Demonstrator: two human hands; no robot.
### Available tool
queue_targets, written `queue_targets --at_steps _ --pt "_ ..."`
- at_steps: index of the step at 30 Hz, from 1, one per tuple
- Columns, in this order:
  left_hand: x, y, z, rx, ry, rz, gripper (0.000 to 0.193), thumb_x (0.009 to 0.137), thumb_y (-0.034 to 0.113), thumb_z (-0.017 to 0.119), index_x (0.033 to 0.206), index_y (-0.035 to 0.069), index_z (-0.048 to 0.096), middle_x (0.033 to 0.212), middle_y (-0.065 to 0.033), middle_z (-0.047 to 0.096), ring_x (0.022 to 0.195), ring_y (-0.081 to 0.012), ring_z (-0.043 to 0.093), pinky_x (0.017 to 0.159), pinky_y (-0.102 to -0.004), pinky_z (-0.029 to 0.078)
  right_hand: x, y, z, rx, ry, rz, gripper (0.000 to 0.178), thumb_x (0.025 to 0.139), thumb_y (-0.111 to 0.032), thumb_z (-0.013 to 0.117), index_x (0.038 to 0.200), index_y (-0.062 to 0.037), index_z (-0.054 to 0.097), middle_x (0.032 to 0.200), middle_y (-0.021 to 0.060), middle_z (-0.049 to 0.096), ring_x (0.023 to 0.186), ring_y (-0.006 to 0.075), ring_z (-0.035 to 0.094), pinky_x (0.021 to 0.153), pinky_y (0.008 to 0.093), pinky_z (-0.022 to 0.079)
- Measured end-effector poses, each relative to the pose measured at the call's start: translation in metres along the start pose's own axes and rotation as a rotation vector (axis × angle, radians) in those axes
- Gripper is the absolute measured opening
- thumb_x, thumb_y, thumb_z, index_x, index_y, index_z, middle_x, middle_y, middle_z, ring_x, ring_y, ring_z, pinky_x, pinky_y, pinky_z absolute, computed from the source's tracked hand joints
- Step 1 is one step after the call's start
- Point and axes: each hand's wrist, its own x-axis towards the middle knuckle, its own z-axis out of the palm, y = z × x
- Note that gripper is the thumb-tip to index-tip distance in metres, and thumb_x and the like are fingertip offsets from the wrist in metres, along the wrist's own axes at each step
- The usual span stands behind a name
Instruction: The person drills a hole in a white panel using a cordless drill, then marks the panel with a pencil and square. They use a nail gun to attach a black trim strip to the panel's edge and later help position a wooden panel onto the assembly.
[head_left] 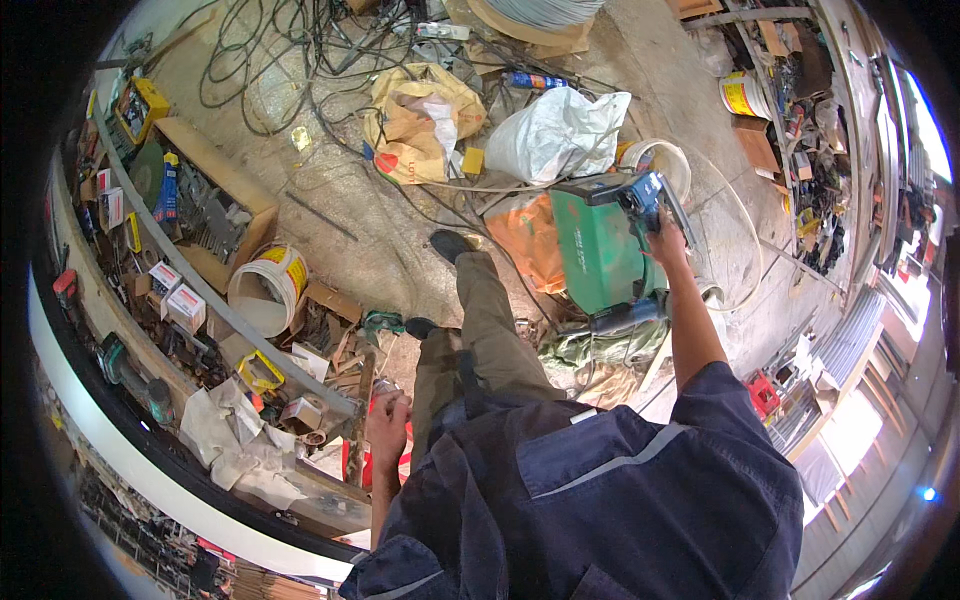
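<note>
In the head view we look down past our dark jacket (pixel 640 470) at a cluttered floor (pixel 390 245). Our right hand (pixel 666 240) reaches out to a blue tool (pixel 645 195), its fingers bent around it in what looks like a firm hold. The blue tool is at the upper right edge of a green case (pixel 600 260); whether it touches the case we cannot tell. Just below the case lies a second tool (pixel 625 316), dark and blue, near a crumpled green cloth (pixel 590 347).

Our left hand (pixel 388 425) hangs low beside our left leg, fingers curled inward; we cannot tell whether they pinch anything.

An orange sack (pixel 527 238) sits against the case's left side. Beyond it we see a white sack (pixel 545 140), with a tan sack (pixel 400 112) to its left and a small yellow block (pixel 473 160) between the two. A white bucket (pixel 682 165) stands behind the blue tool, and a pale hose (pixel 758 255) curves past it on the right. Black cables (pixel 262 70) tangle at the top left. Nearer, on our left, another bucket (pixel 290 265) is tilted beside a crowded shelf.
</note>
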Motion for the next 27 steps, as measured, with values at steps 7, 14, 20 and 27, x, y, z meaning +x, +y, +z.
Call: queue_targets --at_steps 7,14,20,27 --pt "0.004 -0.001 0.005 -0.04 0.014 0.007 0.035 0.099 0.023 0.067 0.118 -0.006 0.066 0.096 -0.0141 0.073 0.083 -0.0181 0.071 0.076 -0.0306 0.059 0.021 -0.012 -0.005 -0.042 0.064 -0.188 0.082 0.079 -0.013 0.071 0.154 -0.0061 0.04 0.133 0.0275 0.061 0.119 0.0447 0.062 0.104 0.0497 0.05" --pt "0.011 -0.015 0.006 -0.041 0.003 -0.063 0.031 0.1 0.02 0.067 0.116 -0.006 0.066 0.095 -0.0115 0.071 0.082 -0.0173 0.071 0.074 -0.0308 0.059 0.047 -0.042 -0.022 -0.122 -0.164 0.093 0.068 0.082 -0.014 0.069 0.147 -0.0065 0.049 0.132 0.0252 0.063 0.12 0.0431 0.062 0.104 0.05 0.048" --pt "0.009 -0.018 0.016 -0.091 0.052 -0.053 0.025 0.1 0.014 0.063 0.114 -0.006 0.066 0.096 -0.0111 0.07 0.082 -0.0174 0.07 0.073 -0.0316 0.06 0.082 -0.108 -0.053 -0.285 -0.266 -0.11 0.045 0.084 -0.019 0.067 0.127 -0.0064 0.064 0.116 0.0219 0.072 0.111 0.0416 0.068 0.096 0.0527 0.053" --pt "0.003 -0.039 0.011 -0.064 0.106 0.015 0.026 0.1 0.014 0.062 0.115 -0.007 0.065 0.098 -0.013 0.072 0.087 -0.0188 0.071 0.077 -0.0324 0.058 0.137 -0.145 0.0 -0.538 -0.278 -0.329 0.037 0.081 -0.022 0.071 0.117 -0.014 0.073 0.112 0.0186 0.074 0.106 0.0364 0.071 0.092 0.0491 0.056"
